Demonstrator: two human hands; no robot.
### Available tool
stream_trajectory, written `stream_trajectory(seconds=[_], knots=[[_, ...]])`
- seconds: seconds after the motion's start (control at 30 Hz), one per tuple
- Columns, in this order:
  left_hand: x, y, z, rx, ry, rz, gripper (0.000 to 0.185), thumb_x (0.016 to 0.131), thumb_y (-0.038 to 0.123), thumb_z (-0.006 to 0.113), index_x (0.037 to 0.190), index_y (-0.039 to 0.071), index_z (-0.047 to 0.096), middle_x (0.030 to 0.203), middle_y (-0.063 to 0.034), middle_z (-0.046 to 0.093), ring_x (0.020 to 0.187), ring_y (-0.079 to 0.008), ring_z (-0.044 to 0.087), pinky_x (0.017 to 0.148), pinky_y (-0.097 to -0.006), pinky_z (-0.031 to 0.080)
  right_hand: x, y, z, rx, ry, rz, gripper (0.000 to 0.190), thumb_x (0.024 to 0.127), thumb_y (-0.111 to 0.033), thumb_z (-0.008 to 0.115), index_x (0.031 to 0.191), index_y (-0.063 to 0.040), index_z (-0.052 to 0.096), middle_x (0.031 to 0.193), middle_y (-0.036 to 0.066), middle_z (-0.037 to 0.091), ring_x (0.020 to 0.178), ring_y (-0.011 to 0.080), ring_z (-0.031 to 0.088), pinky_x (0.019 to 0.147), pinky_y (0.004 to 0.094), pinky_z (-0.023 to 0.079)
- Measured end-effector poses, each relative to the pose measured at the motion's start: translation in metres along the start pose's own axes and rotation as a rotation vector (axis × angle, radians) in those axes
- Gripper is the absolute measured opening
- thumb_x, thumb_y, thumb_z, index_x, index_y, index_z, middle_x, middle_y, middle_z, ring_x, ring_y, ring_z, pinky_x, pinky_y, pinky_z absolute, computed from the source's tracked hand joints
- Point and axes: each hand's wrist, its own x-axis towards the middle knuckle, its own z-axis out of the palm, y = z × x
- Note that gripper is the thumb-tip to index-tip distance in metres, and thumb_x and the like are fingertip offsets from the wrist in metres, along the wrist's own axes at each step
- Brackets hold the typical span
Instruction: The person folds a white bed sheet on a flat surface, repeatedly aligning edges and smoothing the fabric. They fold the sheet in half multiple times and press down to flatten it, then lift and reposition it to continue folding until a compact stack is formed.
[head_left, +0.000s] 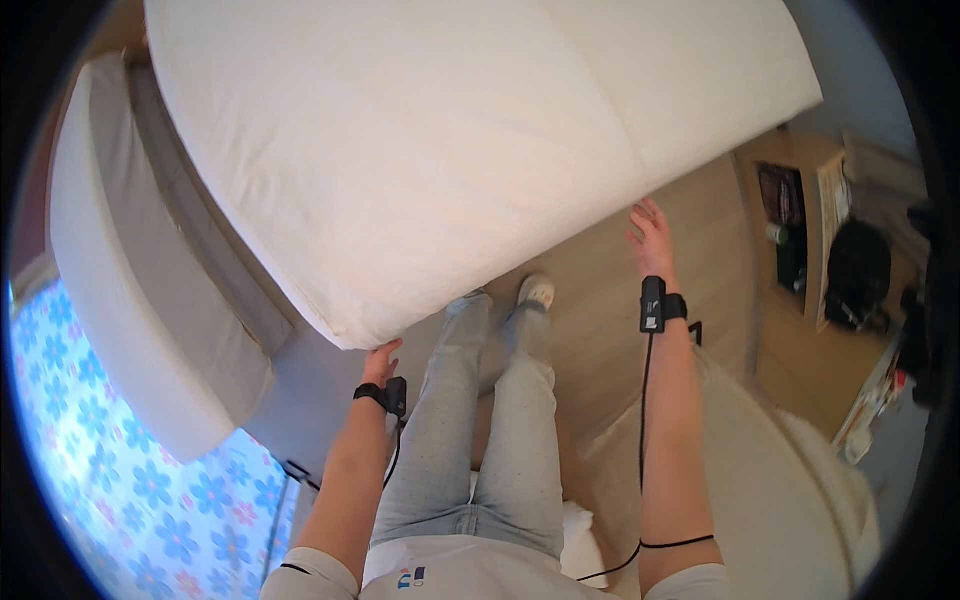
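Observation:
A large cream fabric-covered cushion, possibly a mattress, fills the upper middle of the view, tilted above the floor. My left hand is at its near-left lower corner, holding it from beneath, and the cushion hides part of that hand. Close to the lower right edge is my right hand, its fingers apart and pointing up. Whether those fingertips touch the cushion I cannot tell. Each wrist wears a black strapped device with a cable.
A pale sofa section stands at left, beside brightly lit floral fabric. At right are a wooden cabinet with open shelves and a black bag. A cream cover lies near my right arm. My legs stand on a wooden floor.

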Motion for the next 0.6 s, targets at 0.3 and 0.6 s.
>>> stream_trajectory(seconds=[0.3,0.6], knots=[[-0.06,0.018,0.06,-0.079,0.166,0.152,0.068,0.07,0.035,0.072,0.124,0.002,0.049,0.123,-0.0076,0.053,0.115,-0.0227,0.045,0.099,-0.0367,0.032,0.083,0.016,-0.028,-0.492,-0.473,-0.077,0.053,0.074,-0.007,0.069,0.123,0.002,0.05,0.12,0.01,0.058,0.11,0.0201,0.053,0.094,0.0323,0.041],[-0.06,-0.028,0.104,-0.406,0.148,0.132,0.051,0.076,0.017,0.072,0.12,0.0,0.052,0.118,-0.0077,0.056,0.109,-0.0203,0.05,0.096,-0.0318,0.036,0.089,0.015,-0.035,-0.91,-0.665,0.107,0.052,0.069,-0.014,0.076,0.115,0.001,0.056,0.113,0.008,0.06,0.103,0.0219,0.055,0.091,0.0317,0.042]])
